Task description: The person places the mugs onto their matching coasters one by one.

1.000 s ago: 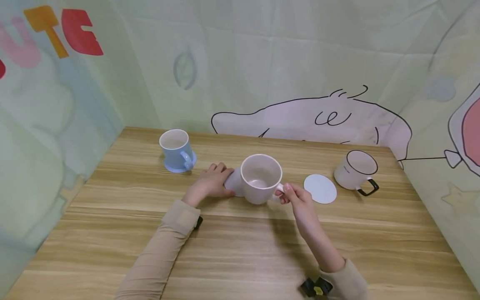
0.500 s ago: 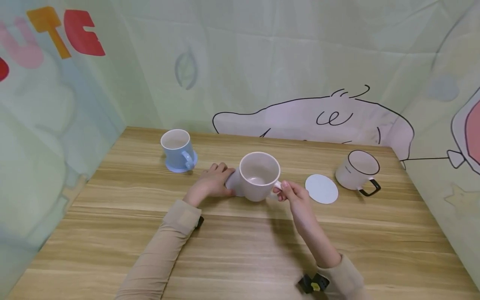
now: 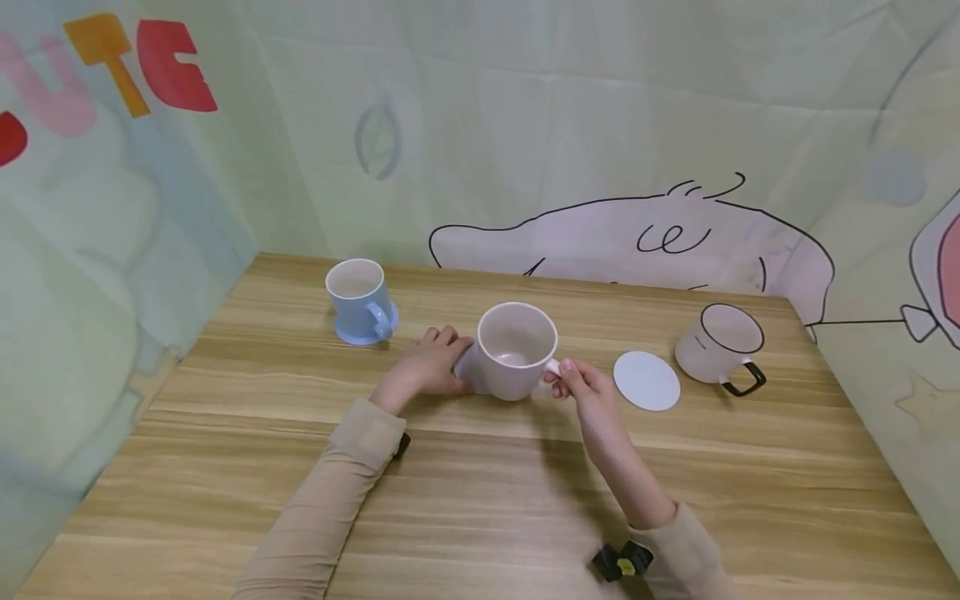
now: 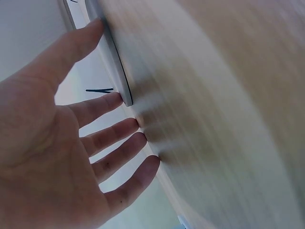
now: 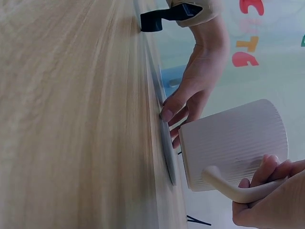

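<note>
My right hand (image 3: 588, 393) pinches the handle of a pale pinkish-white mug (image 3: 506, 382). The right wrist view shows that mug's ribbed wall (image 5: 233, 143), tilted, with its base close over a grey round coaster (image 5: 167, 150). Much of the coaster (image 3: 467, 365) is hidden behind the mug in the head view. My left hand (image 3: 423, 367) is at the coaster's left side. In the left wrist view its thumb and forefinger touch the coaster's edge (image 4: 116, 62), while the other fingers (image 4: 126, 183) are spread with their tips at the tabletop.
A blue mug (image 3: 358, 304) stands on a blue coaster (image 3: 352, 337) at the back left. To the right lie a white round coaster (image 3: 647, 381) and a white mug (image 3: 708, 354) with black rim and handle. Printed cloth (image 3: 480, 142) borders the wooden table (image 3: 465, 517).
The pinkish-white mug has moved slightly left and back over the coaster in the right hand. The left hand keeps its place at the coaster. The head view has shifted slightly.
</note>
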The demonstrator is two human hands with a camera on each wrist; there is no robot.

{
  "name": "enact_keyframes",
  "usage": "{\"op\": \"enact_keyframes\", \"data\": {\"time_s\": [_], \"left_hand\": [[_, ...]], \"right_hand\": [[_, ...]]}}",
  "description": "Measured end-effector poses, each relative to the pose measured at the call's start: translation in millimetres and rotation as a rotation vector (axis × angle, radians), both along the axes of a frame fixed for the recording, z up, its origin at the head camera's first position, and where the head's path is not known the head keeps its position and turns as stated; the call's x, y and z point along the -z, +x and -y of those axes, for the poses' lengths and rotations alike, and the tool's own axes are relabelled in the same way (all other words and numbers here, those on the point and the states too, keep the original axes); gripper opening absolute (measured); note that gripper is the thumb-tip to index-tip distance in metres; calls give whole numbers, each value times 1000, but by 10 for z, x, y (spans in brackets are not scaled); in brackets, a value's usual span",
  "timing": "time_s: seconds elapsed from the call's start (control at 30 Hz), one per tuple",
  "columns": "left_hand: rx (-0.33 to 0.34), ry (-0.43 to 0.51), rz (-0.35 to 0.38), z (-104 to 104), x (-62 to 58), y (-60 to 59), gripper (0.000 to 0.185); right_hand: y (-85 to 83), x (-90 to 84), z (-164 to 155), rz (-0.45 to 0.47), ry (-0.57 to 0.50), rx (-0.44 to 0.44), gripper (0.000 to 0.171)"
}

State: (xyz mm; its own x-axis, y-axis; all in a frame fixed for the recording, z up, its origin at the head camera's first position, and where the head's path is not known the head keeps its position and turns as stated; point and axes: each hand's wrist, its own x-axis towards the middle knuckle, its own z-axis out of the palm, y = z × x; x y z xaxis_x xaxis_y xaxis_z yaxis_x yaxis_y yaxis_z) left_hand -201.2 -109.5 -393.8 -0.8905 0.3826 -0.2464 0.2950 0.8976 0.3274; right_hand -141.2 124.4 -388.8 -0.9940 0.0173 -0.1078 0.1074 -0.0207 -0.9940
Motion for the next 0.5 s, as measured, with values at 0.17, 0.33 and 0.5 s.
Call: {"op": "enact_keyframes", "data": {"time_s": [0.17,0.33,0.5], "left_hand": [[1,-10,-3,-1,12,-3,77],[7,-22,-15,3,6,5,77],[8,-24,-15,0,16,-1,76]], "right_hand": [[-39,-4,27,-3,-16,3,29],[-64,-6,58,-7,-30,-2,28],[-76,-2,85,-2,-41,-2,28]]}}
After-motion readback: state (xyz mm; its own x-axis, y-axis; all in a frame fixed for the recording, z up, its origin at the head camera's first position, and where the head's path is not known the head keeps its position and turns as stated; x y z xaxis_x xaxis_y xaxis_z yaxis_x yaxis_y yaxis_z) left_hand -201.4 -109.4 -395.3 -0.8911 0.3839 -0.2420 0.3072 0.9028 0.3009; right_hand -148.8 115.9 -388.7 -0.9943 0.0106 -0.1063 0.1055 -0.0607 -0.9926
